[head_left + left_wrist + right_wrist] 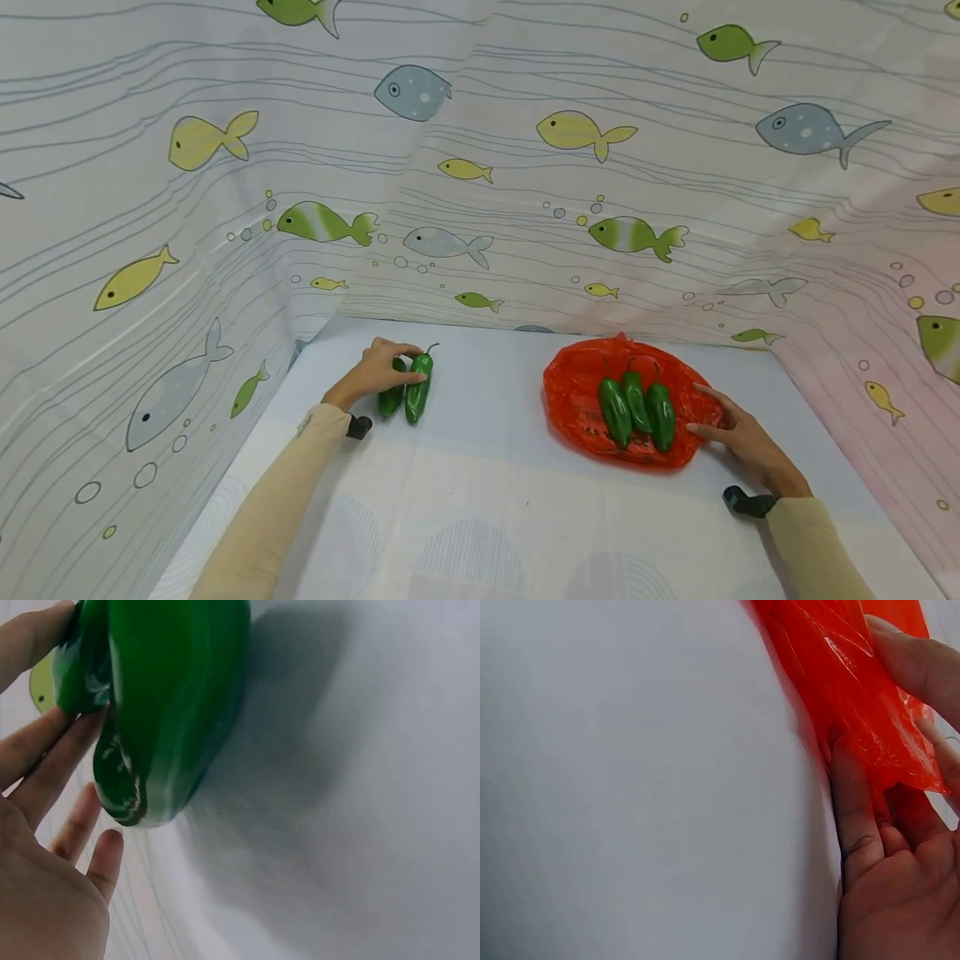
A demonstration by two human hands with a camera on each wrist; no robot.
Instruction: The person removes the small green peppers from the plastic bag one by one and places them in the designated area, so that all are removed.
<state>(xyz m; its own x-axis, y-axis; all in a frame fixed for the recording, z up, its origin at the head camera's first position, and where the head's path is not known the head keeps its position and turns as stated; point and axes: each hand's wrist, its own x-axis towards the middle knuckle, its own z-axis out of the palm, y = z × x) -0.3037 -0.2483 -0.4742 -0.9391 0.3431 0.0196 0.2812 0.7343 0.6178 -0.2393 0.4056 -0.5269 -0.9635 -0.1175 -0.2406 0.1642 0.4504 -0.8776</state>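
On the left of the table lie two glossy green chili peppers, one (418, 398) with a dark curved stem, the other (390, 402) partly behind my left hand (378, 367). Thumb and forefinger of that hand grip the stemmed pepper near its top. Up close in the left wrist view, the fingers (52, 761) touch the shiny green skin (176, 697). Three more green chili peppers (633, 404) lie side by side on a red plastic bag (562, 400). My right hand (750, 442) pinches the bag's right edge, thumb above and fingers partly under the thin film (847, 697).
The white table (480, 483) has faint blue patterns toward the front. Fish-printed curtains (480, 200) rise behind it and along both sides. A black strap (750, 502) sits on the right wrist, another (360, 427) on the left.
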